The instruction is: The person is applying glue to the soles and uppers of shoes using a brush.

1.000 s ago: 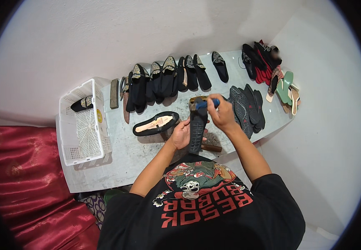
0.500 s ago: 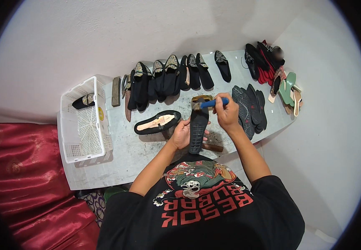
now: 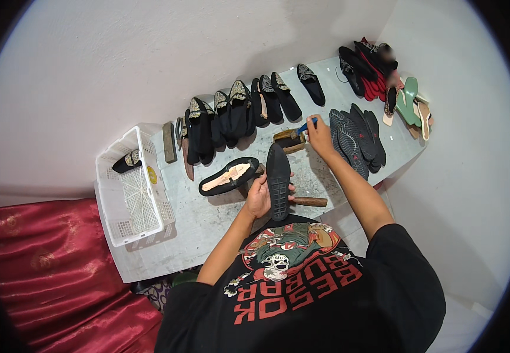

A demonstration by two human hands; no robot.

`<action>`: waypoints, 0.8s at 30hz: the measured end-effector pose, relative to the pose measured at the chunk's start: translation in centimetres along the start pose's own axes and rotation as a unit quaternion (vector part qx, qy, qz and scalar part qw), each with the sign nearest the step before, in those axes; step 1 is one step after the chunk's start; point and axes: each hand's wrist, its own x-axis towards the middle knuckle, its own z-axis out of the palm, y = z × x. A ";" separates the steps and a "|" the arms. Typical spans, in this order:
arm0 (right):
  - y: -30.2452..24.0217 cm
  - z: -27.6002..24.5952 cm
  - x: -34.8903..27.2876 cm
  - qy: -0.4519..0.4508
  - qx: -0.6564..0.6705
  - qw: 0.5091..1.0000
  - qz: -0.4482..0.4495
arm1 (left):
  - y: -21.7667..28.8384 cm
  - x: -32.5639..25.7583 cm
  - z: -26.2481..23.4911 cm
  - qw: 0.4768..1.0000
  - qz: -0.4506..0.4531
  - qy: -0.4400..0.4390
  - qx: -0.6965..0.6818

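Head view: a person in a black printed shirt works at a grey worktable [image 3: 208, 217] covered in footwear. The left hand [image 3: 259, 197] has its fingers wrapped around a black ridged sole [image 3: 278, 181], holding it tread-up at the table's near edge. The right hand [image 3: 319, 134] reaches beyond the sole's toe with its fingers closed on a blue-handled tool [image 3: 306, 126], its tip at a small brown tin [image 3: 287, 139]; whether the tool carries anything cannot be told.

Just left of the sole lies one black shoe upper with a tan insole [image 3: 229, 176], open side up and with no sole yet joined. A wooden handle [image 3: 308, 201] lies just right of the sole's heel.

Behind the sole a row of finished-looking black slippers with embellished toes [image 3: 237, 112] stands along the wall, suggesting much of the batch is done. To its right a stack of dark soles [image 3: 358, 141] waits unused, so several pairs seem left. Red and green sandals [image 3: 405, 100] sit farther right, and left of the sole a white plastic basket [image 3: 134, 194] holds a single slipper [image 3: 129, 162].
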 end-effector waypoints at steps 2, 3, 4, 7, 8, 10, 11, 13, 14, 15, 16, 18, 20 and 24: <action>1.0 1.1 -0.2 -0.010 -0.042 0.999 -0.020 | -0.1 -0.5 -0.2 1.000 0.004 0.015 0.015; 1.1 1.5 -0.3 -0.022 -0.090 0.995 -0.041 | -0.2 -0.7 -0.1 1.000 0.002 0.016 0.016; 1.2 1.8 -0.3 -0.052 -0.091 0.994 -0.014 | -0.3 -0.8 0.0 0.999 0.010 0.025 0.018; 1.6 3.2 -0.3 -0.052 -0.116 0.990 -0.068 | -0.5 -1.1 0.0 0.999 0.026 0.035 0.020; 1.8 3.5 -0.5 -0.062 -0.110 0.990 -0.066 | -0.6 -1.1 0.1 0.999 0.033 0.036 0.019; 1.8 4.6 -0.8 -0.064 -0.126 0.986 -0.087 | -0.6 -1.0 0.1 0.998 0.033 0.043 0.021; 1.8 5.1 -1.1 -0.066 -0.143 0.982 -0.106 | -0.6 -0.9 0.1 0.998 0.031 0.050 0.022; 0.9 6.0 -1.7 -0.080 -0.159 0.979 -0.097 | -0.5 -1.0 0.2 0.997 0.039 0.060 0.014; 0.5 6.4 -1.8 -0.093 -0.149 0.979 -0.108 | -0.5 -1.1 0.2 0.997 0.046 0.069 0.005; 0.4 6.6 -1.9 -0.106 -0.139 0.977 -0.119 | -0.4 -1.0 0.2 0.997 0.047 0.069 0.005; 0.3 6.6 -1.9 -0.110 -0.115 0.983 -0.091 | -0.4 -0.9 0.2 0.996 0.063 0.065 -0.003; 0.6 6.4 -1.6 -0.074 -0.108 0.987 -0.097 | -0.4 -0.8 0.4 0.995 0.079 0.060 -0.013; 1.7 5.5 -1.0 -0.036 -0.102 0.989 -0.101 | -0.4 -0.5 0.7 0.995 0.084 0.037 -0.038; 2.3 2.6 -0.3 -0.010 0.189 0.964 0.186 | -0.6 -0.4 0.5 0.996 0.079 0.033 -0.034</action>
